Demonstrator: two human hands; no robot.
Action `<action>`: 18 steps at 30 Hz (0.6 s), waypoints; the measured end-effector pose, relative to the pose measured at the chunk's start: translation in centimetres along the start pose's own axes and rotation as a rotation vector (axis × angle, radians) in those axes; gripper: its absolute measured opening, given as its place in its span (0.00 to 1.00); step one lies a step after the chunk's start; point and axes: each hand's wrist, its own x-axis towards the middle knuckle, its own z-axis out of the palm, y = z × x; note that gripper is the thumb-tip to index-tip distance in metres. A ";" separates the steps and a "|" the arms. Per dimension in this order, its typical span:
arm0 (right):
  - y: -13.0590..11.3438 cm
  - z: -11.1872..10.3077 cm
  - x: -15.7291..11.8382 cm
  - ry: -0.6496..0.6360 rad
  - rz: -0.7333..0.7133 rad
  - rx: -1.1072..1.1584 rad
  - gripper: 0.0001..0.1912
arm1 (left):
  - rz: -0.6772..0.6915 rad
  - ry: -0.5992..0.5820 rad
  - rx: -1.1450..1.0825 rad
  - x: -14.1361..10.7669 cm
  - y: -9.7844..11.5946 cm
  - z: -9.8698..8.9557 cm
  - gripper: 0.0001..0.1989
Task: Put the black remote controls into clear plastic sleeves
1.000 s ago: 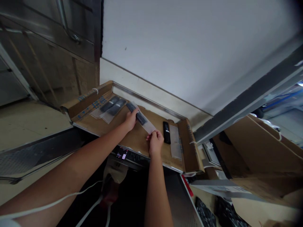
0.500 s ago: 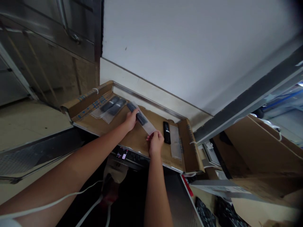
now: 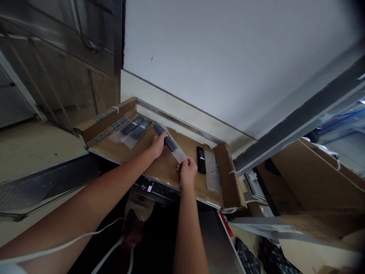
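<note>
A dark remote-like object in a translucent sleeve [image 3: 172, 146] slants across the middle of a cardboard-lined tray [image 3: 182, 137]. My left hand [image 3: 159, 144] grips the sleeve around the dark object, thumb on top. At the sleeve's lower right end, my right hand [image 3: 188, 169] pinches the edge with its fingers together. Two more sleeved dark objects [image 3: 138, 131] lie side by side at the tray's left. Right of my right hand rests a bare black remote-like object [image 3: 201, 160], beside a flat translucent sleeve [image 3: 211, 171].
Cardboard flaps [image 3: 228, 175] edge the tray's sides. Behind it rises a pale wall panel [image 3: 199, 61]. A large cardboard box [image 3: 316, 179] stands at the right. A small lit screen [image 3: 147, 185] sits below the front edge, and white cables [image 3: 71, 240] cross by my left arm.
</note>
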 end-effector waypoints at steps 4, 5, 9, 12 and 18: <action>-0.1 0.0 -0.1 0.014 0.009 -0.002 0.09 | -0.005 0.008 0.018 0.1 0.0 -0.1 0.14; -0.1 0.0 -0.1 0.016 0.011 0.000 0.09 | -0.005 0.009 0.016 0.1 -0.1 -0.1 0.14; -0.1 0.0 -0.1 0.015 0.012 0.017 0.09 | -0.004 0.015 0.009 0.2 -0.1 -0.1 0.13; -0.2 0.0 -0.1 0.012 0.008 0.017 0.08 | -0.004 0.017 0.001 0.2 -0.1 -0.1 0.13; -0.4 0.1 -0.3 0.013 0.019 0.029 0.08 | -0.001 0.014 -0.011 0.0 0.0 0.1 0.13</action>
